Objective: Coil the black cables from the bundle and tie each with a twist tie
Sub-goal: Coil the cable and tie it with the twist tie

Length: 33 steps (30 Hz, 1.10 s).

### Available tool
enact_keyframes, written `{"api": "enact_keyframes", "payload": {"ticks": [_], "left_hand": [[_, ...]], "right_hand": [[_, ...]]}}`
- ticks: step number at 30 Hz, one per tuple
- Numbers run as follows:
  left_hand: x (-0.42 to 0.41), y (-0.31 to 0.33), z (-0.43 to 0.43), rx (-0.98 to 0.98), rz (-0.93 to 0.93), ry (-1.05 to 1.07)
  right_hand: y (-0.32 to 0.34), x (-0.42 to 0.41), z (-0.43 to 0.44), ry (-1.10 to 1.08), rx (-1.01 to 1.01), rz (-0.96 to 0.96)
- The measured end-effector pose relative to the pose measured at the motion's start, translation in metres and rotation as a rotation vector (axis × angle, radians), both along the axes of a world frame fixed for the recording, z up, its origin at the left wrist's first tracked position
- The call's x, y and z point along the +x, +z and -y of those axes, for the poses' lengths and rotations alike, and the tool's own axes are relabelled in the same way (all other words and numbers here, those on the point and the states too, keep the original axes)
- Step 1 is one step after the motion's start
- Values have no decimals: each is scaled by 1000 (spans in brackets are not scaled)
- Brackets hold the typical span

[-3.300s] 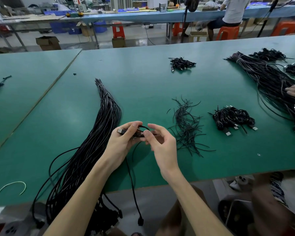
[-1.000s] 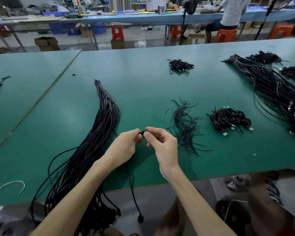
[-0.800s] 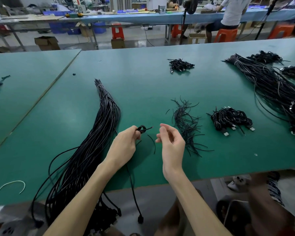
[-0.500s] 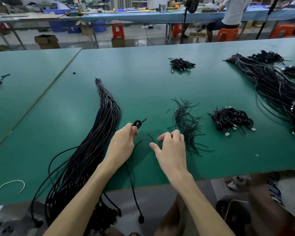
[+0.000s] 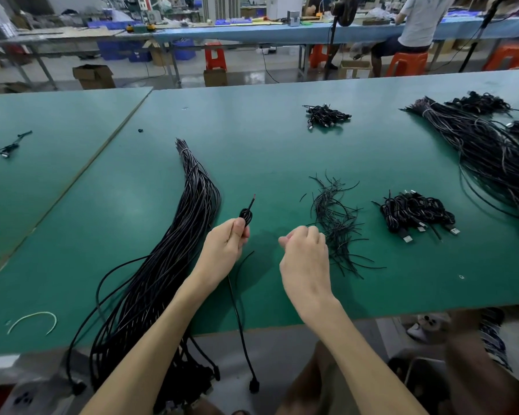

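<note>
— Black cable wound into a small tight coil (image 5: 246, 216): who has it?

— The left hand (image 5: 226, 245). Thumb and curled fingers pinch it, raised just off the matte green table top (image 5: 267, 151), beside the long bundle of glossy black cables (image 5: 192, 211). One short end pokes up out of the coil. The rest trails off the near edge to a moulded black plug (image 5: 253, 386) hanging below.

— A second ago both hands were on it.

— Yes. The right hand (image 5: 304, 256) has let go and crossed to the loose pile of thin, wiry black twist ties (image 5: 337, 223). Its fingers are curled at the pile's near edge. Whether they already pinch a tie, I cannot tell.

— Meaning?

— Winding at this end looks finished, I'd judge, and tying comes next, though a long tail is still uncoiled. The sheath seems springy and smooth, so with one pinch alone holding them the loops could slacken.

— And the finished ones?

— A heap of tied black coils with metal-tipped plugs (image 5: 417, 214) lies right of the ties, apart from both hands.
</note>
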<state>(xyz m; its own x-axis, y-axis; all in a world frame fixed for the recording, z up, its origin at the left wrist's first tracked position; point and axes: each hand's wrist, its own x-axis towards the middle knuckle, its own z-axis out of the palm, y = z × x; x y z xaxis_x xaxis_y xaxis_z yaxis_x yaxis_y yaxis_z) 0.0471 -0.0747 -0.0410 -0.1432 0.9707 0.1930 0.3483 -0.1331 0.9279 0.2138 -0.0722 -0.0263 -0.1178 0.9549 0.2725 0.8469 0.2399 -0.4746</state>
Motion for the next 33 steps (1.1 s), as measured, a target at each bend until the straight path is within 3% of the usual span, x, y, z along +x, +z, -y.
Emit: {"api": "enact_keyframes", "payload": {"ticks": [3, 8, 12, 15, 23, 33], "left_hand": [[0, -2, -3, -50, 31, -36], [1, -4, -3, -49, -95, -58], [3, -1, 0, -26, -239, -57], [4, -1, 1, -34, -240, -71], [7, 3, 7, -93, -16, -90], [4, 4, 4, -20, -49, -45]], "right_hand": [[-2, 2, 1, 60, -76, -449], [-2, -12, 2, 165, -21, -701], [-5, -28, 3, 140, -123, -917], [-9, -34, 2, 97, -184, -1046], [-17, -28, -3, 132, -242, -1079], [-16, -29, 0, 174, -232, -1007]]}}
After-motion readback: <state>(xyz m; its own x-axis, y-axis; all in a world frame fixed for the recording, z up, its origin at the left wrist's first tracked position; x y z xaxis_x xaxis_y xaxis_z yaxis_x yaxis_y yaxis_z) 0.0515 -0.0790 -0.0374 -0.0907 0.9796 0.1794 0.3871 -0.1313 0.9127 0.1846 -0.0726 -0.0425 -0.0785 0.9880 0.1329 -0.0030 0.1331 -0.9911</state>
